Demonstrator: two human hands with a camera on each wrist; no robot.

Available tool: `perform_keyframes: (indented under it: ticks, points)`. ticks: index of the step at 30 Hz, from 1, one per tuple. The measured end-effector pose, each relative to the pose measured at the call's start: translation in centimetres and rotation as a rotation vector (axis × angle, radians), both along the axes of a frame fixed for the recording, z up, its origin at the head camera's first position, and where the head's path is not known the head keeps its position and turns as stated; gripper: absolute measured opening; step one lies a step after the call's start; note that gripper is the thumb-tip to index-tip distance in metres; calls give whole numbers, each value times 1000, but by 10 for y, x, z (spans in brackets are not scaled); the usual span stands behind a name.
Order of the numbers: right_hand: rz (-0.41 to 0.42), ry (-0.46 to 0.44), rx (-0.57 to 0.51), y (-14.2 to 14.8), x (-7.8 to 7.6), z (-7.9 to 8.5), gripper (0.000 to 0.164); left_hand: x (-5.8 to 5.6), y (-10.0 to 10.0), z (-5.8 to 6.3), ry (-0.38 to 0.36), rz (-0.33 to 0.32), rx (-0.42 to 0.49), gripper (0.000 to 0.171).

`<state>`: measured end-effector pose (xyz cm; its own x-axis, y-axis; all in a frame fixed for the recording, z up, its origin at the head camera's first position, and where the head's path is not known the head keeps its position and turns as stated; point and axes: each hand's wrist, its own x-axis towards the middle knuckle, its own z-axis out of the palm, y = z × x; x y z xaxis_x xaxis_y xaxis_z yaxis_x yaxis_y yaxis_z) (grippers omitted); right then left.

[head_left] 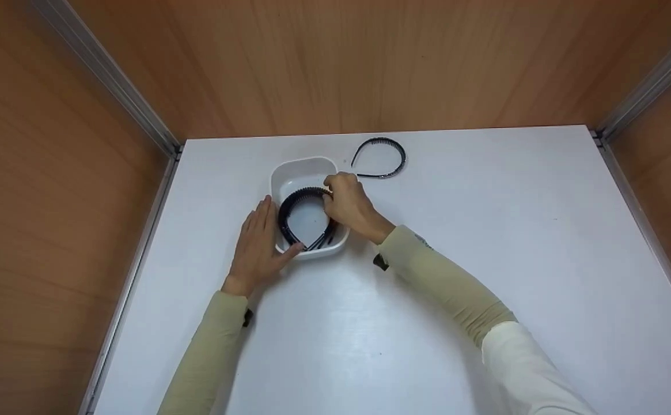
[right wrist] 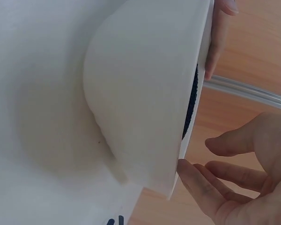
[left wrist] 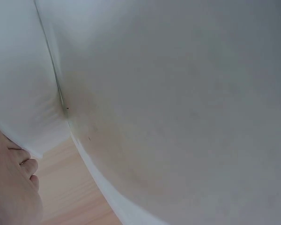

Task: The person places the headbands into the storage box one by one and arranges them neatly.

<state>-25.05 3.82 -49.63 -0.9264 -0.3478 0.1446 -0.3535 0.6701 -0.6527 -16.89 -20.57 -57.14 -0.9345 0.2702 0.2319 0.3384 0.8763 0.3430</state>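
Observation:
Several black toothed headbands (head_left: 290,207) stand nested in a ring inside a white plastic basin (head_left: 303,163). My left hand (head_left: 256,248) rests along the basin's left side, fingers straight, with its thumb over the front rim. At the basin's right rim is my right hand (head_left: 348,199), its fingers bent beside the headbands. From the right wrist, my right hand (right wrist: 239,173) shows a gap between thumb and index finger, and a fingertip touches the rim. A dark toothed band (right wrist: 191,108) shows just over the basin's edge there.
Another black headband (head_left: 402,158) lies on the white table (head_left: 485,230) behind the basin, to the right. Wooden panels (head_left: 335,63) enclose the table at the back and both sides, with metal strips (head_left: 133,98) at the corners.

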Motion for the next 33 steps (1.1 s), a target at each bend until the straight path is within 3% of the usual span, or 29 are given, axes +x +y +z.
perform_keyframes:
  ticks: [19,33]
  points:
    - [22,56,-35,28,-21,4,25,0,-5,0,-27,7,-30,115]
    - [-42,57,-72,52,-41,0,28,-3,-6,-1,-8,-3,-24,115]
